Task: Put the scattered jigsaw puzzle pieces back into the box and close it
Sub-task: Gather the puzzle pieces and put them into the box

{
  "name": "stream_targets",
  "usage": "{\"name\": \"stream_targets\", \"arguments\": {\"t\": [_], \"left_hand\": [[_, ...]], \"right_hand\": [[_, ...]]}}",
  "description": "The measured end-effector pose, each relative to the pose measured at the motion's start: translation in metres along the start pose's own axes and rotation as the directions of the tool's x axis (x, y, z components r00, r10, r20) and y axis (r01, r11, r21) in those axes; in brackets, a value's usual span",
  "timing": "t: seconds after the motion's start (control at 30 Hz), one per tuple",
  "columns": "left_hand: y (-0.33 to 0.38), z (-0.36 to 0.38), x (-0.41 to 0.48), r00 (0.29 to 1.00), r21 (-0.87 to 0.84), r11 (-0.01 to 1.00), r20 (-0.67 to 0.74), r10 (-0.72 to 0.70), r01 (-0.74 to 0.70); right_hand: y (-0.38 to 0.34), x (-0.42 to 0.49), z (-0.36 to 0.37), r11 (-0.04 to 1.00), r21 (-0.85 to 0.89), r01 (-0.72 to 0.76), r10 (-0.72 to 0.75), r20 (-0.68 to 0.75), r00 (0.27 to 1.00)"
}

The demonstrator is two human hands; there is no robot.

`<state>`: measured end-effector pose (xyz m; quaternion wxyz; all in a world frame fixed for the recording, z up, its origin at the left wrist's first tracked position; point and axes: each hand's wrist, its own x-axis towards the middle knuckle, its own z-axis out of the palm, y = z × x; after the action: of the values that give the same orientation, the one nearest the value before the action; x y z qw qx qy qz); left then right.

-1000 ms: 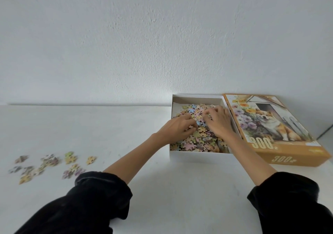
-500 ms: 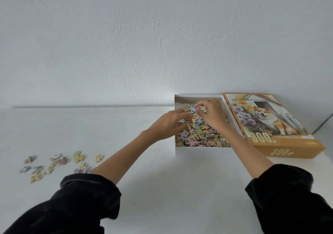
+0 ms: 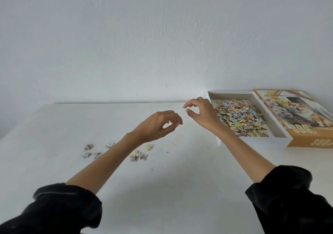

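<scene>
Jigsaw puzzle pieces in pastel cardboard (image 3: 239, 116) fill most of the shallow white box tray (image 3: 273, 125), which sits against the wall with its orange dog-picture lid (image 3: 295, 113) just beside it, presumably kept close for closing. A few loose pieces (image 3: 137, 155) lie well apart on the white table (image 3: 162, 188). Both hands hover between the two groups, the left hand (image 3: 158, 125) and right hand (image 3: 200, 113) empty, fingers loosely curled (likely readying to pinch up the stragglers).
</scene>
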<state>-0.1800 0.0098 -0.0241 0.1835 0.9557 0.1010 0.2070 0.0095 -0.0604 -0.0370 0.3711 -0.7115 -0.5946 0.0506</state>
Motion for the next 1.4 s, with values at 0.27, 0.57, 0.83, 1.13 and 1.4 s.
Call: {"name": "stream_targets", "arguments": {"t": [0.27, 0.57, 0.83, 1.13, 1.4], "left_hand": [[-0.064, -0.043, -0.098, 0.996, 0.07, 0.993, -0.003, -0.092, 0.092], [-0.144, -0.052, -0.213, 0.947, 0.108, 0.94, -0.03, -0.321, 0.322], [-0.155, -0.056, -0.227, 0.933, -0.124, 0.928, -0.036, -0.357, 0.35], [-0.172, -0.065, -0.234, 0.904, -0.142, 0.914, -0.153, -0.398, 0.379], [-0.174, -0.067, -0.231, 0.894, -0.14, 0.909, -0.174, -0.413, 0.393]], "right_hand": [[-0.078, -0.029, 0.1, 0.997, 0.072, -0.031, 0.023, 0.11, 0.994], [-0.081, -0.067, 0.155, 0.999, -0.03, 0.022, -0.019, 0.1, 0.995], [-0.068, -0.072, 0.136, 0.998, 0.012, 0.056, -0.058, 0.209, 0.976], [-0.06, -0.069, 0.136, 0.99, -0.086, 0.108, -0.105, 0.042, 0.994], [-0.056, -0.069, 0.131, 0.999, -0.007, 0.044, -0.043, 0.095, 0.995]]}}
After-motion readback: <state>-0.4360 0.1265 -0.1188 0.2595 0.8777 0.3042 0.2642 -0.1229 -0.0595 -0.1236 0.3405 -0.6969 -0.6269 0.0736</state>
